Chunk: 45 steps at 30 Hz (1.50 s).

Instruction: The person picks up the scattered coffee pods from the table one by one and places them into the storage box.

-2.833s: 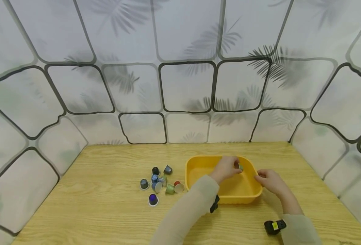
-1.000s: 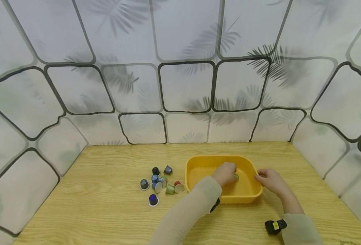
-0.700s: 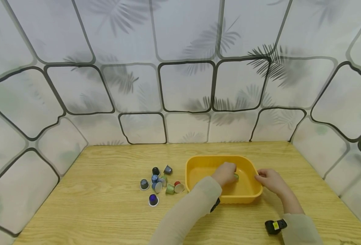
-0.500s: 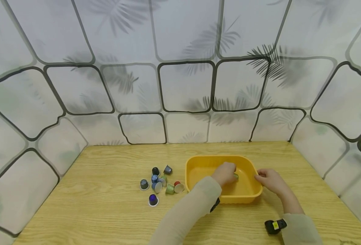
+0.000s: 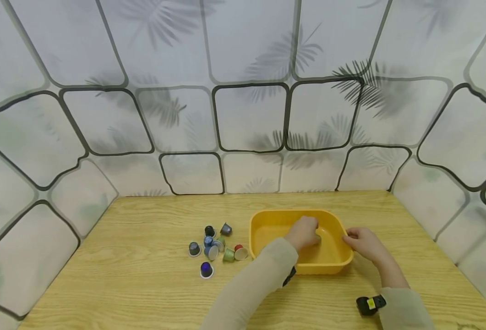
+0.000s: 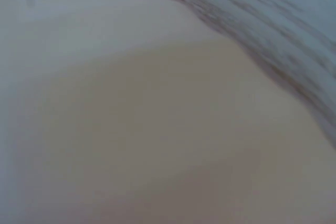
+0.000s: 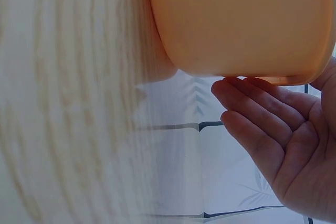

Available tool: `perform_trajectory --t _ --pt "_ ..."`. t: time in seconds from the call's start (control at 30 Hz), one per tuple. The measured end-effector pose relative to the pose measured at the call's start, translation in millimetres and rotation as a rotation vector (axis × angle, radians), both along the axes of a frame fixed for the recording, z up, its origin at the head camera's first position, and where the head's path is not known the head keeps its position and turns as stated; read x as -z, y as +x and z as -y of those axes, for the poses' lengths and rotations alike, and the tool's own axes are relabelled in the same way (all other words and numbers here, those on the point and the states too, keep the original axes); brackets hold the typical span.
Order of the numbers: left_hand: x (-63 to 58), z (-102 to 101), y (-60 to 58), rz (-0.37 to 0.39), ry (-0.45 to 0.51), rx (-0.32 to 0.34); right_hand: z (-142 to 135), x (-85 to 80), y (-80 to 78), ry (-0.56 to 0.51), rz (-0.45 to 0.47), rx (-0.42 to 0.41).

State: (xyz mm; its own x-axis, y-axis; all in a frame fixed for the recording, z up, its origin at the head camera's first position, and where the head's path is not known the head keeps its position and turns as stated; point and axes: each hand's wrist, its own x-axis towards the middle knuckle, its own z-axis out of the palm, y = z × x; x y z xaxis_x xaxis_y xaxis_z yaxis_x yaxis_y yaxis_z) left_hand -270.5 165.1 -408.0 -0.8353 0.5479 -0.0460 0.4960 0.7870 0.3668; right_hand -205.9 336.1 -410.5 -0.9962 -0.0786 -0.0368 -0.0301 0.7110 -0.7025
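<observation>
Yellow tray (image 5: 321, 269), smooth, round-cornered: sitting on the wood-grained counter (image 5: 144, 275), ahead of you and to the right. Your left hand (image 5: 304, 232): reaching down inside the tray, its fingers curling under and hiding behind the back of the hand; how far they are parting, and whether they are holding anything, you cannot tell. Your right hand (image 5: 362, 240): pinching the tray's right rim with thumb and fingers nearly closed; in the right-wrist view several fingers are extending along the outer wall, the thumb mostly disappearing behind it. Left-wrist view: a blurred pale surface (image 6: 131, 119) filling most of the frame, too soft to identify. Small cup-shaped capsules with flat pale lids: lying on the counter in a loose cluster left of the tray, the middle ones overlapping and partly concealing each other. Nearest the tray, a red capsule (image 5: 238, 248) is tipping its lid toward you beside a green capsule (image 5: 228, 255); a purple-topped capsule (image 5: 206, 269) is standing apart. Sleeves: running off the lower edge.
</observation>
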Motion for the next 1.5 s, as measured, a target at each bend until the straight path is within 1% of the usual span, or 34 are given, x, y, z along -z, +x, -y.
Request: perform_trajectory --t 0.2,0.43,0.63,0.67,0.77,0.87,0.9,1.03,1.13,1.27,1.33,1.5 --pt "-0.9 -0.9 -0.3 0.046 0.027 -0.021 -0.4 0.5 -0.3 0.003 0.002 0.004" --pt "-4.2 -0.3 -0.1 0.013 0.035 -0.019 0.0 0.5 0.2 0.006 -0.004 0.003" --pt "-5.9 1.4 -1.5 0.037 0.071 -0.007 -0.2 0.5 -0.3 -0.001 -0.006 -0.001" --pt "0.7 0.3 -5.6 0.021 0.089 0.004 -0.4 0.3 -0.3 -0.001 -0.007 -0.006" --pt "-2.3 1.4 -5.1 0.030 0.115 0.016 -0.2 -0.1 0.0 -0.004 -0.003 -0.002" --pt "-5.6 1.3 -3.9 0.019 0.141 0.022 -0.8 -0.2 -0.2 -0.002 -0.002 -0.008" --pt "-13.7 2.7 0.2 0.029 0.142 0.016 -0.7 0.0 -0.1 -0.003 0.000 -0.003" --pt "-20.5 3.4 3.4 0.002 0.183 0.021 -0.9 1.0 -0.3 -0.004 -0.001 -0.007" --pt "-26.7 5.3 6.0 0.020 0.243 0.027 -0.9 1.4 -0.4 -0.009 -0.006 -0.013" --pt "-32.7 9.0 8.4 0.084 0.379 0.011 -0.4 0.9 -0.2 -0.010 -0.015 -0.018" --pt "-35.5 11.5 9.9 0.102 0.440 0.001 0.2 0.3 0.1 -0.010 -0.019 -0.018" --pt "-43.2 20.0 15.7 0.113 0.532 -0.002 0.9 -1.5 0.4 -0.007 -0.014 -0.014"
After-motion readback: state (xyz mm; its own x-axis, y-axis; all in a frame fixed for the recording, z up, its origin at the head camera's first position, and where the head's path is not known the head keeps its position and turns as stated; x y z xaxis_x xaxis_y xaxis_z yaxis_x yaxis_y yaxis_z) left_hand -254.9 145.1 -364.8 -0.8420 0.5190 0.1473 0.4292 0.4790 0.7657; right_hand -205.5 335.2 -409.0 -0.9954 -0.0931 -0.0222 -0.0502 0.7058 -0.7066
